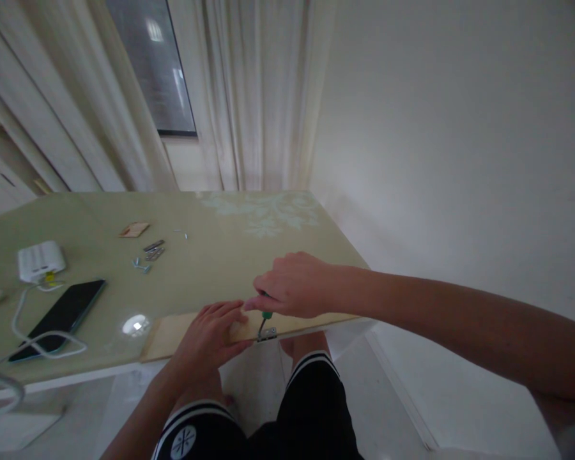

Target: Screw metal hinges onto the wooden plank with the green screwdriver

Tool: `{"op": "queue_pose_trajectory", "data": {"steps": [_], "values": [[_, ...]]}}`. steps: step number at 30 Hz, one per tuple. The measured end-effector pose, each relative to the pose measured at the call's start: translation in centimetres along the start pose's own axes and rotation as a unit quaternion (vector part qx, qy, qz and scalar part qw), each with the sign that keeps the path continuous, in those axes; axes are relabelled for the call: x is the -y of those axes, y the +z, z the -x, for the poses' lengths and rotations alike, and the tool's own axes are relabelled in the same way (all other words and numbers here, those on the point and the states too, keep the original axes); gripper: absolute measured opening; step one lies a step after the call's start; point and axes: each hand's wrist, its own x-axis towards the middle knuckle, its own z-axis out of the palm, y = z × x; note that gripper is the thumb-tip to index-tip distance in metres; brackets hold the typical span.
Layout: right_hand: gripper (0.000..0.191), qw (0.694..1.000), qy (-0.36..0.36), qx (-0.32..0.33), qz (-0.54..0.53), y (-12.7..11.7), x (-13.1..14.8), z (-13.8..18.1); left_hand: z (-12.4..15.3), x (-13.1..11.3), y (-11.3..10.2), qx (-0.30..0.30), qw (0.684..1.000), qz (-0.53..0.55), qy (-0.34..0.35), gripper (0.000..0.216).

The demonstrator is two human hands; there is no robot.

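Observation:
A long pale wooden board (167,333) lies along the front edge of the table. My left hand (211,332) holds it down, fingers over its top and thumb along the near edge. Close to those fingertips, a small metal hinge (268,333) sits at the board's front edge. My right hand (292,284) is closed around a screwdriver (267,315) with a green handle. Most of the handle is hidden in the fist. The shaft slants down and its tip meets the hinge; whether a screw is under it, I cannot tell.
On the greenish table (211,255) are several screws (141,266), more metal hinges (154,250) and a small wooden piece (134,229). At left lie a phone (62,319), a white charger (41,260) and a looped cable (19,313). A wall (460,160) stands at right.

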Motion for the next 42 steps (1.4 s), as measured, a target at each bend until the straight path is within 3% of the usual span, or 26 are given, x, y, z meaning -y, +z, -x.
{"op": "queue_pose_trajectory", "data": {"steps": [6, 8, 13, 15, 19, 21, 23, 28, 30, 33, 36, 38, 42], "values": [[0.026, 0.985, -0.174, -0.019, 0.007, -0.6, 0.5, 0.1, 0.0, -0.1, -0.2, 0.006, 1.000, -0.011, -0.002, 0.031], [0.029, 0.987, -0.161, -0.009, 0.001, -0.9, 0.5, 0.2, 0.0, 0.0, -0.1, 0.001, 1.000, -0.013, 0.002, 0.033], [0.049, 1.000, 0.004, 0.011, 0.004, -0.8, 0.7, -0.4, 0.1, 0.0, -0.1, -0.005, 1.000, -0.013, 0.010, 0.033], [0.042, 1.000, -0.013, 0.012, 0.015, -0.7, 0.7, -0.5, 0.1, -0.1, -0.2, 0.002, 1.000, -0.013, 0.004, 0.033], [0.029, 0.990, -0.144, 0.007, -0.002, -1.0, 0.4, -0.1, -0.1, -0.3, -0.3, 0.014, 1.000, -0.018, -0.008, 0.031], [0.028, 0.984, -0.175, 0.004, -0.016, -1.3, 0.2, 0.1, -0.1, -0.3, -0.2, 0.014, 1.000, -0.021, -0.009, 0.032], [0.031, 0.989, -0.141, 0.013, -0.043, -1.5, 0.2, 0.1, -0.1, -0.2, -0.1, 0.008, 1.000, -0.024, 0.000, 0.035], [0.055, 0.990, 0.047, 0.049, -0.122, -1.3, 0.8, -0.7, 0.1, 0.3, 0.3, -0.004, 0.999, -0.034, 0.017, 0.043], [0.046, 0.990, 0.032, 0.045, -0.133, -1.3, 0.9, -0.8, 0.1, 0.3, 0.3, -0.006, 0.999, -0.036, 0.017, 0.042], [0.028, 0.988, -0.055, 0.044, -0.136, -1.7, 0.7, -0.7, 0.1, 0.2, 0.2, -0.002, 0.999, -0.035, 0.017, 0.037], [0.023, 0.982, -0.124, 0.065, -0.127, -2.2, 0.2, -0.3, 0.2, 0.2, 0.2, 0.001, 0.999, -0.031, 0.012, 0.034], [0.025, 0.986, -0.100, 0.074, -0.108, -2.3, 0.3, -0.1, 0.3, 0.2, 0.3, -0.004, 0.999, -0.029, 0.012, 0.035], [0.045, 0.997, 0.039, 0.044, -0.042, -1.8, 1.1, -0.2, 0.4, 0.5, 0.5, -0.003, 1.000, -0.019, 0.011, 0.037]]}}
